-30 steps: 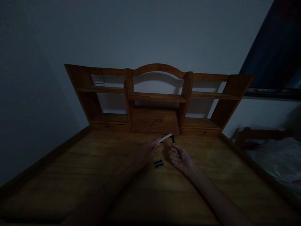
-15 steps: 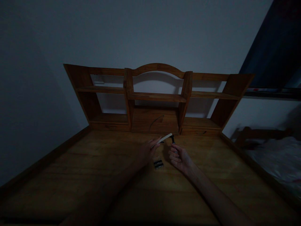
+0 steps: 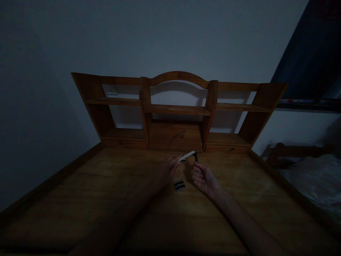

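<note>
In the head view, my left hand (image 3: 165, 171) is closed around a pale, flat stick (image 3: 187, 155) that slants up to the right. Opposite it, my right hand (image 3: 204, 178) grips a small black tool with a bent head (image 3: 196, 157), its lower part hidden by my fingers. The tool's head is at the stick's far end; whether they touch I cannot tell. On the table below and between my hands lie two small dark pieces (image 3: 179, 185), side by side and battery-like. A thin dark item (image 3: 183, 161) shows just under the stick.
A wooden desktop (image 3: 128, 209) spreads under my arms, with raised edges left and right. At its back stands a wooden shelf unit (image 3: 178, 110) against the wall. To the right are a dark curtain (image 3: 306, 57) and a pale crumpled bag or cloth (image 3: 314, 179). The room is dim.
The picture is slightly darker. Both hands keep nearly the same place and hold the same things.
</note>
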